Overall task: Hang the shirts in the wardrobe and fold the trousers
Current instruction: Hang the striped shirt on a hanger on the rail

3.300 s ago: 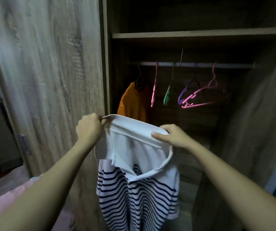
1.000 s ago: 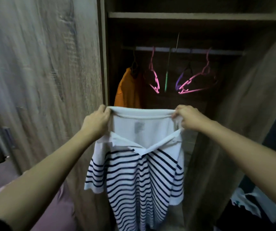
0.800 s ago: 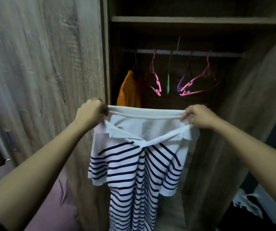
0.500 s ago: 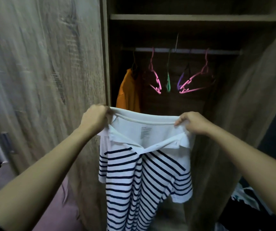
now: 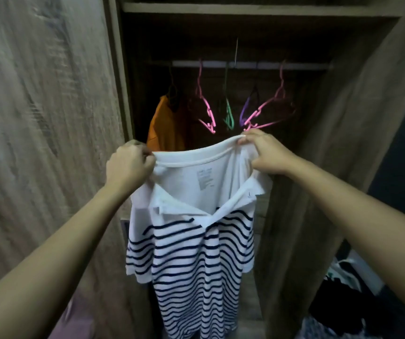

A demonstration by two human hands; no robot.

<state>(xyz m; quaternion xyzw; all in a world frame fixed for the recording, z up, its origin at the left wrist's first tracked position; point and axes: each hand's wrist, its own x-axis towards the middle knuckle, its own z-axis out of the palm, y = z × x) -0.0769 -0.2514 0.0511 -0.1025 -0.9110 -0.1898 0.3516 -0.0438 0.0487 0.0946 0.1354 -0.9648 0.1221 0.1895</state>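
Observation:
A white polo shirt with navy stripes (image 5: 196,260) hangs in front of the open wardrobe, collar toward me and its label showing. My left hand (image 5: 128,165) grips the left end of the neck edge. My right hand (image 5: 262,152) pinches the right end, held a bit higher. Behind the shirt, the wardrobe rail (image 5: 250,65) carries an orange shirt (image 5: 164,123) on a dark hanger at the left, then empty hangers: a pink hanger (image 5: 205,111), a green hanger (image 5: 228,113), a purple hanger (image 5: 246,108) and another pink hanger (image 5: 269,111).
The wooden wardrobe door (image 5: 45,123) stands open on my left and a second door panel (image 5: 338,148) on my right. A shelf (image 5: 245,8) runs above the rail. Dark clothes (image 5: 343,304) lie low at the right, and pink fabric (image 5: 74,321) at the lower left.
Both hands raised the shirt slightly; my right hand rose higher and came closer to the pink hanger. The neck edge now slopes up to the right. Both holds are unchanged.

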